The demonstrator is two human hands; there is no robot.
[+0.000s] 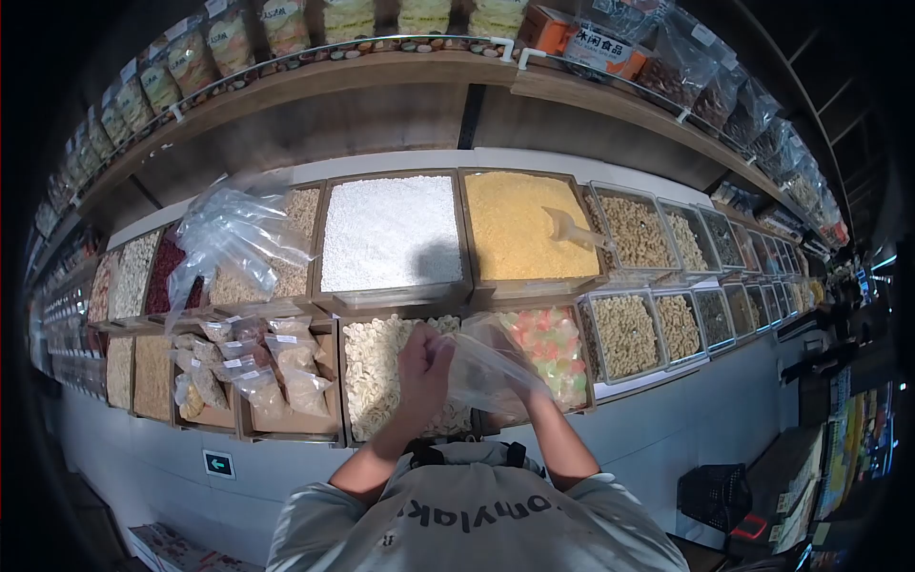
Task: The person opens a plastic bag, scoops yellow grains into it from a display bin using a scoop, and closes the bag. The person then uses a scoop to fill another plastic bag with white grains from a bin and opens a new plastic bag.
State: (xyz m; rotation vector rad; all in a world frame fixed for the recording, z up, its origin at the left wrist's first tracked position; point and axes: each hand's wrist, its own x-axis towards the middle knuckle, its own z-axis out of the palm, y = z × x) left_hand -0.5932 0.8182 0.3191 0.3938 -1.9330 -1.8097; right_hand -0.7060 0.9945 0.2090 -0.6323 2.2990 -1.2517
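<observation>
Along the far wall, a long wooden display of bulk-food bins [400, 307], two tiers deep, under a wooden shelf of packaged goods [381, 71]. In the far tier, a bin of white granules [391, 234] and, to its right, a bin of yellow grains [519, 224] with a pale plastic scoop [569, 229] lying in it. To the left, a bunch of clear plastic bags [233, 238] hanging over the bins. In the near tier, directly under the hands, a bin of pale cream flakes [376, 367], with a bin of pink, green and white pieces [553, 353] just right of it. Held up between both hands, over these two near bins, a thin clear plastic bag [486, 367], spreading rightward and slightly away from the left hand [424, 367], which pinches its edge with closed fingers. Right hand [524, 396] mostly hidden behind the film, seemingly gripping the bag's right side; exact finger closure impossible to tell. Scoop well apart, far and right, nearer the right hand.
</observation>
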